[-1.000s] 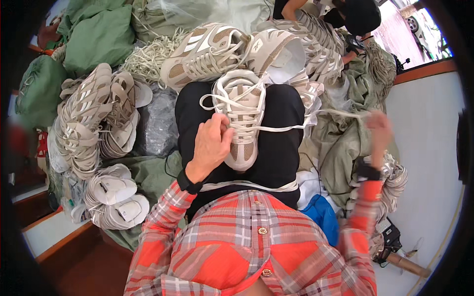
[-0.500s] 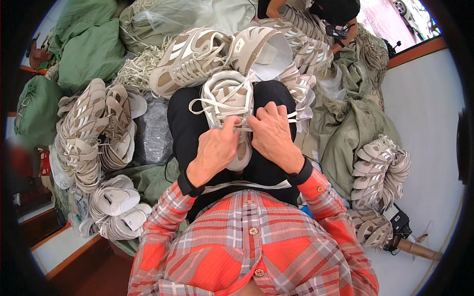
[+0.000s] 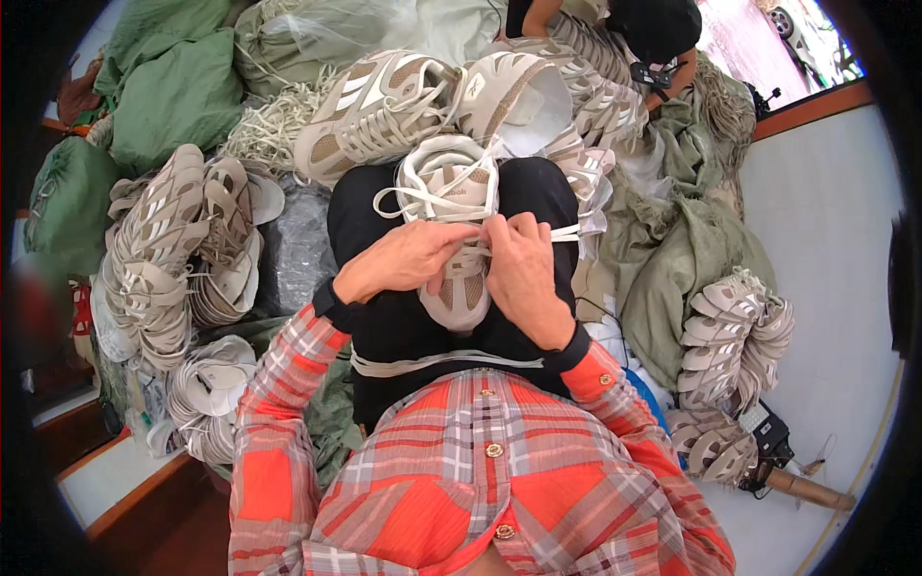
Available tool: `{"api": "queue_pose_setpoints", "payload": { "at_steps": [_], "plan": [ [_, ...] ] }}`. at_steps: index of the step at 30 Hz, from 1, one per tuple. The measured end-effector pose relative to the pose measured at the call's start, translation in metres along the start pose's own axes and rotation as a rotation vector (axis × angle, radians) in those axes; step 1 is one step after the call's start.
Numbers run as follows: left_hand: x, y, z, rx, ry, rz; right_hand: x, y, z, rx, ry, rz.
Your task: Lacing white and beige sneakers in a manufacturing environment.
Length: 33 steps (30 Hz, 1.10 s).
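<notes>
On the person's lap lies a beige sneaker (image 3: 451,226), toe toward the body. The left hand (image 3: 408,261) and right hand (image 3: 523,274) meet over its middle, each grip pinched shut on a white lace (image 3: 423,197) (loose loops trail over the tongue). Beyond the knees lie more sneakers (image 3: 384,106), with stacked soles (image 3: 163,250) to the left.

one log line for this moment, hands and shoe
left hand: pinching lace | right hand: pinching lace | sneaker: beige, on lap | lace: white, loose loops
</notes>
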State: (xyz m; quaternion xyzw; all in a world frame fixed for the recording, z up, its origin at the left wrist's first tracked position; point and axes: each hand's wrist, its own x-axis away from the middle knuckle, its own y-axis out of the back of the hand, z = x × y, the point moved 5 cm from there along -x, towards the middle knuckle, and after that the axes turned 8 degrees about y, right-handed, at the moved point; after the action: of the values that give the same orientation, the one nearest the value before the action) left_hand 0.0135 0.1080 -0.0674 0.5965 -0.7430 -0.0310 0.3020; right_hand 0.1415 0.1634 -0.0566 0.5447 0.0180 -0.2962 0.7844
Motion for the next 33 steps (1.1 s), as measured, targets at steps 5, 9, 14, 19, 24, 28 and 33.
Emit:
{"api": "queue_pose_setpoints", "payload": {
  "at_steps": [5, 9, 14, 19, 24, 28, 33],
  "plan": [
    [-0.013, 0.005, -0.008, -0.319, -0.140, -0.167, -0.001, -0.003, 0.003, -0.099, -0.013, -0.059],
    [-0.013, 0.005, -0.016, -0.638, -0.190, -0.296, -0.002, -0.007, -0.006, -0.156, -0.089, -0.075],
    [-0.020, -0.002, -0.017, -0.740, -0.252, -0.268, -0.004, -0.003, -0.011, -0.193, -0.081, -0.069],
    [-0.014, 0.001, -0.029, -0.829, -0.198, -0.281, 0.000, 0.011, -0.016, -0.112, 0.101, 0.007],
    [-0.011, -0.016, -0.035, -0.948, -0.162, -0.324, 0.005, 0.025, -0.007, 0.029, 0.154, 0.104],
    [-0.017, -0.011, -0.024, -0.791, -0.117, -0.372, 0.008, 0.013, -0.012, -0.046, 0.138, 0.121],
    [-0.014, 0.006, -0.018, -0.479, -0.211, -0.415, 0.002, 0.018, -0.020, -0.058, 0.045, 0.011]
  ]
}}
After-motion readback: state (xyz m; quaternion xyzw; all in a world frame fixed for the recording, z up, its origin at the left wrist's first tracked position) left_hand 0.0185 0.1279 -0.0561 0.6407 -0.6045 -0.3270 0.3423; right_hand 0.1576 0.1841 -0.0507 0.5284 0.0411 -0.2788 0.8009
